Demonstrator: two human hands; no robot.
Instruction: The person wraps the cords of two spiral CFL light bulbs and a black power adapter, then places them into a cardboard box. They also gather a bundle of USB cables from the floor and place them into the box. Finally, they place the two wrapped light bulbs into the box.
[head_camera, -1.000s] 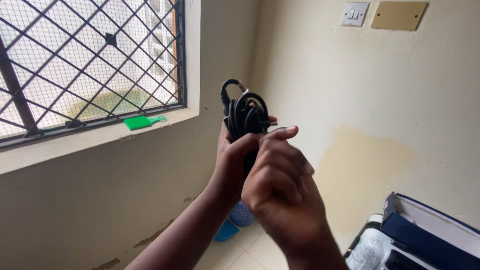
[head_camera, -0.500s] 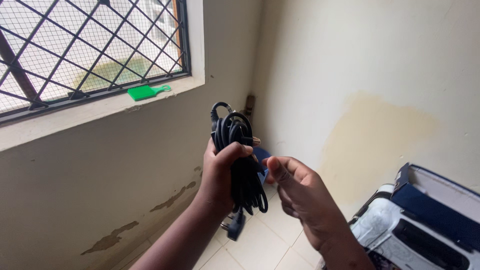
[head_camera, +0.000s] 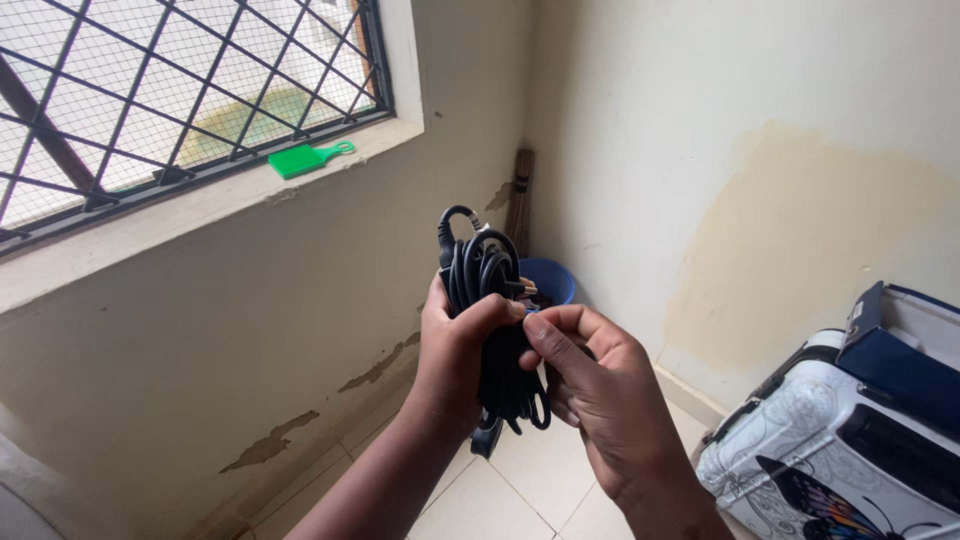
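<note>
A bundle of coiled black cable (head_camera: 484, 270) is held upright in front of me, its loops sticking up above the fist and its plug end hanging below. My left hand (head_camera: 455, 355) is wrapped around the middle of the bundle. My right hand (head_camera: 590, 385) sits just to the right, its thumb and fingertips pinched on the bundle near the left thumb.
A barred window (head_camera: 180, 90) has a green comb (head_camera: 300, 160) on its sill. A blue bucket (head_camera: 552, 280) and a broom handle (head_camera: 520, 195) stand in the room corner. A white patterned suitcase (head_camera: 800, 440) with a dark blue box (head_camera: 900, 355) on it is at the right. Tiled floor below.
The view has tilted down and right. My right hand has moved from apart to pinching the cable bundle, after having let go of it a second ago. The left hand kept its hold.
</note>
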